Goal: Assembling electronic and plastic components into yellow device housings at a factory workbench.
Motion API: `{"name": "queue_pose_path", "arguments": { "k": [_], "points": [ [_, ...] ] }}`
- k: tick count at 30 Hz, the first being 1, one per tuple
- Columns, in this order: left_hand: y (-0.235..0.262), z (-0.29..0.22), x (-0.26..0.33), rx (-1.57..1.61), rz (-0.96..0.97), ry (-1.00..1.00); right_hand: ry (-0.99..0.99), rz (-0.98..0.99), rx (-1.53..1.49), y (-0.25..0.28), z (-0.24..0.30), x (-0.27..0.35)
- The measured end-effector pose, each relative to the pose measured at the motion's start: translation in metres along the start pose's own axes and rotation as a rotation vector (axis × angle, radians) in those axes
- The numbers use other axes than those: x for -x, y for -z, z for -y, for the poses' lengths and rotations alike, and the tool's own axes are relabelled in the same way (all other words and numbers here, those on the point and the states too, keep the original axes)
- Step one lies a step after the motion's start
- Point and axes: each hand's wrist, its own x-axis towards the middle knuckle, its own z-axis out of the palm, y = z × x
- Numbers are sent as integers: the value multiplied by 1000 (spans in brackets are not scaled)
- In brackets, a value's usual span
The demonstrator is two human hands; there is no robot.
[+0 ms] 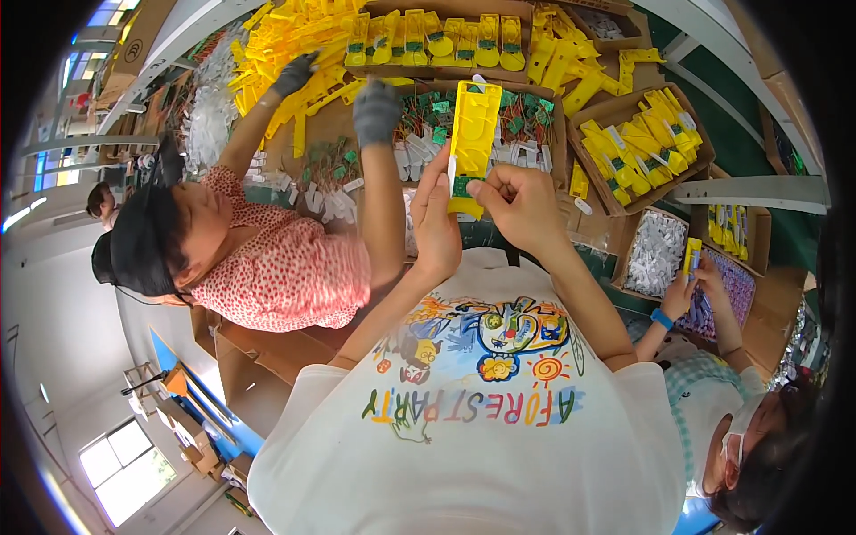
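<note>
A long yellow plastic housing (475,120) stands upright in front of my chest, its open side facing me. Along its left edge my left hand (435,223) grips it, the thumb lying against a white strip at the side. A small green circuit board (462,185) sits in the lower end of the housing. My right hand (522,203) is closed, its thumb against that board and the fingers curled. Whether the right fingertips pinch a wire or other small part is hidden. Behind the housing, a cardboard box (560,134) contains green boards with wires and white pieces.
Left, a co-worker with grey gloves (374,111) reaches over the bench near a heap of yellow housings (294,45). Fitted housings line a back tray (437,61). Boxes of yellow units (637,143) and white parts (658,254) stand right, near another person's hands (694,290).
</note>
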Motion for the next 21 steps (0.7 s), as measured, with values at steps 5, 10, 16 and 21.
{"name": "queue_pose_path", "arguments": {
  "k": [5, 10, 16, 21],
  "points": [
    [4, 4, 0, -111, 20, -22, 49, -29, 39, 1, -1, 1],
    [1, 4, -1, -37, 14, 3, 147, -75, 75, 1, 2, 3],
    [1, -5, -18, 315, 161, 301, 120, 67, -162, 13, -8, -2],
    [-13, -19, -23, 376, 181, 425, 26, 21, -528, 17, -19, 9]
  ]
}}
